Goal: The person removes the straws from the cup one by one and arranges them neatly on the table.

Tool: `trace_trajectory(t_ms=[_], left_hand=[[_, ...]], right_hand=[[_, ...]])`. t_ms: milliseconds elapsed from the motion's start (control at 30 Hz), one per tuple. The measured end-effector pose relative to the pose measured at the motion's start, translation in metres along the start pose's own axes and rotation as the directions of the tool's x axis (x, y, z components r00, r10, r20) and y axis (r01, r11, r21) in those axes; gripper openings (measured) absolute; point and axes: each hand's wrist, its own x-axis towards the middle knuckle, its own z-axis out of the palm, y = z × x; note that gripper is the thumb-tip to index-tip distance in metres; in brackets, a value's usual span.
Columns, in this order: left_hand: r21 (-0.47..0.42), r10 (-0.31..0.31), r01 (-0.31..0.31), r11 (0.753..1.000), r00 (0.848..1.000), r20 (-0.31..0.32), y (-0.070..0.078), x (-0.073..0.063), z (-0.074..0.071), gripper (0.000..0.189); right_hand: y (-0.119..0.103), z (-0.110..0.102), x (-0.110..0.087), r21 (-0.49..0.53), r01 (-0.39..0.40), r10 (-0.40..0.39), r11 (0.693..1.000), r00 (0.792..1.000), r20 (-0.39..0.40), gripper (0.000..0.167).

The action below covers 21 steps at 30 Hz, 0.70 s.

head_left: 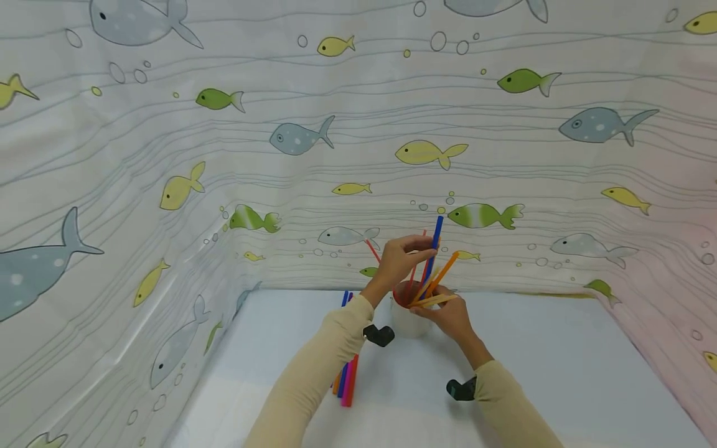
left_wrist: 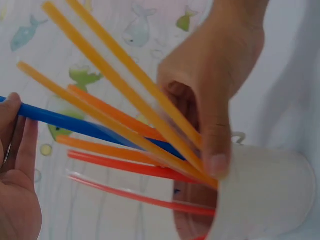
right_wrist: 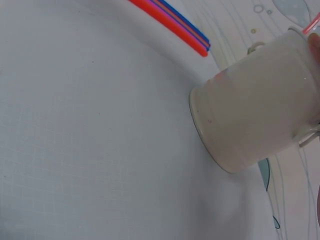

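A white pail (head_left: 411, 323) with small side ears stands at the back of the table, holding several drinking straws. Up at the top end of a blue straw (left_wrist: 65, 120), my left hand (head_left: 400, 258) pinches it between thumb and fingers, its lower end inside the pail. My right hand (head_left: 452, 311) grips the pail's rim, thumb over the edge in the left wrist view. Orange straws (left_wrist: 95, 60) lean out of the pail beside that thumb, and red straws (left_wrist: 125, 167) stand on its other side. The straws' lower ends are hidden by the pail wall.
Left of the pail, a row of loose straws (head_left: 348, 382) in orange, blue, pink and red lies on the white table (head_left: 538, 361), partly behind my left forearm. A fish-patterned cloth (head_left: 370, 124) rises behind the table and along its sides.
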Motion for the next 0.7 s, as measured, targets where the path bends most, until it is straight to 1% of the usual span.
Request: trace_trajectory(t_ms=[100,200,333,467,600,700], left_hand=[[-0.003,0.044,-0.044,0.999,0.999,0.005,0.010,0.007,0.000,0.026],[-0.011,0.076,-0.076,0.997,0.997,0.002,0.017,0.013,-0.001,0.027],[-0.010,0.083,-0.083,0.997,0.997,0.004,0.023,0.018,-0.005,0.027],[0.005,0.082,-0.082,0.997,0.997,0.010,0.029,0.021,-0.010,0.027],[0.042,0.098,-0.098,0.994,0.995,0.005,0.038,0.024,-0.019,0.028],[0.057,0.110,-0.109,0.992,0.994,-0.015,0.044,0.026,-0.028,0.028]], right_hand=[[0.000,-0.001,-0.001,0.009,-0.007,0.007,1.000,1.000,0.003,0.059],[0.000,-0.002,-0.001,0.034,-0.005,0.004,0.999,1.000,0.011,0.060],[-0.001,-0.001,-0.002,0.042,-0.006,0.006,0.999,1.000,0.011,0.061],[-0.003,0.000,-0.004,0.041,-0.032,0.031,0.999,0.999,0.022,0.061],[-0.003,0.000,-0.005,0.028,-0.058,0.057,0.998,0.998,0.024,0.064],[-0.004,0.001,-0.005,0.019,-0.056,0.056,0.998,0.998,0.017,0.064]])
